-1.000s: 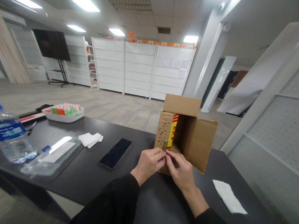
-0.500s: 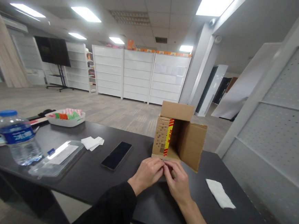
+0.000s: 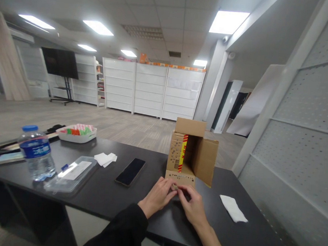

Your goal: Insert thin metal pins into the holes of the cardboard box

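Note:
An open cardboard box (image 3: 175, 154) stands on its side on the dark table (image 3: 98, 201), its opening towards me and its flaps spread. Right at its lower front flap, my left hand (image 3: 157, 196) and my right hand (image 3: 192, 204) meet with fingers pinched together. Something small and brownish shows between the fingertips, too small to name. To the left of my hands lies a dark phone (image 3: 131, 171). A folded white tissue (image 3: 233, 209) is on the table to the right.
On the left are a water bottle (image 3: 38, 154), a clear plastic case (image 3: 73, 174), crumpled tissue (image 3: 106, 159), a notebook (image 3: 9, 158) and a white basket (image 3: 77, 136) with colourful packets. A perforated panel (image 3: 303, 160) rises along the right side.
The whole view has shifted with the head. My hands sit slightly lower relative to the box, showing its dotted front flap, and a small brownish thing now shows between the fingertips.

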A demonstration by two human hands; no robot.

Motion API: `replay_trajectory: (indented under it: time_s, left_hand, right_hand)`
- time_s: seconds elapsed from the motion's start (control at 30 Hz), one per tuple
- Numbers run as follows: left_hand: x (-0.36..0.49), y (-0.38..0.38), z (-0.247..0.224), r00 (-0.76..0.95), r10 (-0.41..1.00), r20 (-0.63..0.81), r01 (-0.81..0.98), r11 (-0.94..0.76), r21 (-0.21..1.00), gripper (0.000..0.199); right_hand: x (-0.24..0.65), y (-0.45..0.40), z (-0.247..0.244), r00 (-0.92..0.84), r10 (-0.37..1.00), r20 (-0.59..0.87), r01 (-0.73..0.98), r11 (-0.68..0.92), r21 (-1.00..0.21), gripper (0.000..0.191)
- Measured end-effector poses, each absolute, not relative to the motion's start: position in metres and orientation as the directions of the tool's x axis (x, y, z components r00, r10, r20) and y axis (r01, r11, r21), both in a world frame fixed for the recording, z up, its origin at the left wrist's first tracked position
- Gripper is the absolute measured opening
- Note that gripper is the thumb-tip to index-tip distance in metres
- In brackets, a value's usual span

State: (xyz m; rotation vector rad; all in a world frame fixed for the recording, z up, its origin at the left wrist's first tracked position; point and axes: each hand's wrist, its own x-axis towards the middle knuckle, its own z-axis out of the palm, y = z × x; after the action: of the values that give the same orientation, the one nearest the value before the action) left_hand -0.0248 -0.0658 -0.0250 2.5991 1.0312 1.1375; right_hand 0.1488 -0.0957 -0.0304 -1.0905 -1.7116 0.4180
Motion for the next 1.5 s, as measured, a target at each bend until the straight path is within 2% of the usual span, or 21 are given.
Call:
replay_trajectory:
  time_s: [0.1,0.23,0.4,0.53,0.67,0.8,0.87,1.1,1.37,1.5]
  left_hand:
    - [-0.025,-0.067,-0.028,0.508,0.643,0.573,0.561,-0.752,0.347,0.012]
    - [-0.025,-0.066,-0.029,0.576,0.608,0.547,0.579,-0.775,0.252,0.01]
    - [-0.027,-0.067,-0.027,0.624,0.571,0.533,0.562,-0.802,0.201,0.011]
    - [-0.034,-0.073,-0.022,0.593,0.586,0.552,0.574,-0.789,0.221,0.012]
    - [-0.054,-0.074,-0.016,0.506,0.647,0.571,0.641,-0.725,0.253,0.027]
    - [-0.076,-0.067,-0.013,0.307,0.747,0.589,0.766,-0.562,0.314,0.016]
    - [-0.082,-0.065,-0.014,0.265,0.777,0.571,0.8,-0.508,0.32,0.016]
    - [-0.075,-0.066,-0.018,0.387,0.772,0.505,0.822,-0.537,0.191,0.015]
    - [-0.075,-0.067,-0.017,0.38,0.792,0.477,0.829,-0.521,0.204,0.015]
    - [-0.076,-0.071,-0.014,0.47,0.757,0.453,0.77,-0.603,0.209,0.014]
  right_hand:
    - [0.152,-0.098,-0.031,-0.112,0.875,0.472,0.435,0.47,-0.768,0.024]
    - [0.157,-0.099,-0.036,-0.149,0.916,0.373,0.403,0.401,-0.823,0.027]
    - [0.16,-0.102,-0.043,-0.132,0.918,0.373,0.418,0.393,-0.819,0.022]
    - [0.155,-0.109,-0.038,-0.121,0.858,0.5,0.532,0.481,-0.697,0.015]
    - [0.148,-0.117,-0.034,-0.177,0.764,0.62,0.647,0.565,-0.512,0.016]
    - [0.137,-0.122,-0.038,-0.272,0.741,0.614,0.757,0.558,-0.339,0.023]
    - [0.13,-0.124,-0.041,-0.301,0.758,0.578,0.797,0.533,-0.283,0.025]
    - [0.112,-0.128,-0.041,-0.332,0.8,0.501,0.854,0.48,-0.202,0.025]
    - [0.103,-0.129,-0.03,-0.31,0.843,0.44,0.898,0.411,-0.154,0.021]
    - [0.106,-0.133,-0.026,-0.323,0.821,0.471,0.881,0.443,-0.168,0.017]
